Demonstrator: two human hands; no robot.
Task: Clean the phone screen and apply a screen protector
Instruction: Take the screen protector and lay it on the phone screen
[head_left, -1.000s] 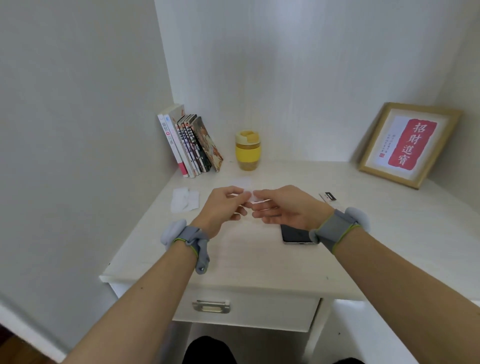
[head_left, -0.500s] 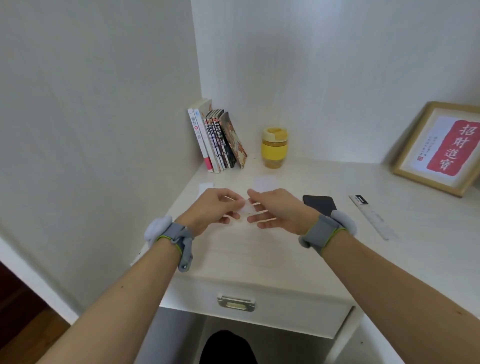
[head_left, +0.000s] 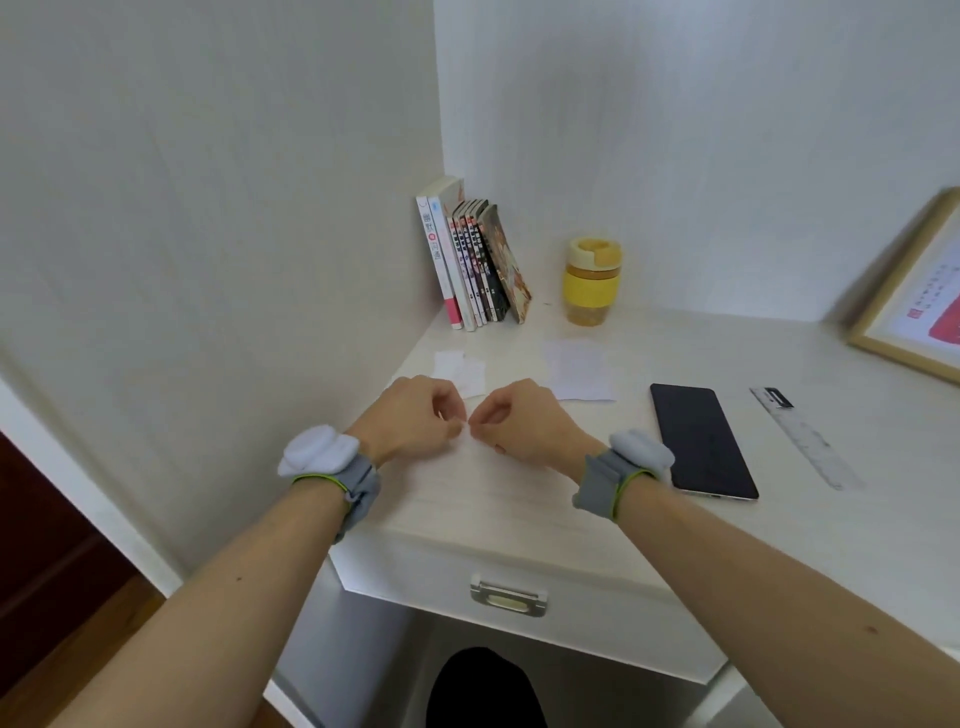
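A black phone (head_left: 701, 441) lies face up on the white desk (head_left: 519, 499), to the right of both hands. My left hand (head_left: 415, 421) and my right hand (head_left: 524, 423) meet fingertip to fingertip above the desk, fingers curled. Together they pinch a small white piece (head_left: 466, 427) that is almost wholly hidden by the fingers. A pale translucent sheet (head_left: 579, 371) lies flat behind my right hand. Two small white packets (head_left: 460, 371) lie behind my left hand. A clear ruler-like strip (head_left: 805, 441) lies to the right of the phone.
Several books (head_left: 472, 265) lean in the back left corner against the wall. A yellow lidded cup (head_left: 592, 283) stands beside them. A framed picture (head_left: 914, 306) leans at the far right. A drawer with a metal handle (head_left: 508, 597) is under the desk front.
My head has turned left, so the desk shifted right in view. Both hands have curled tighter around the small white piece and stay pressed together.
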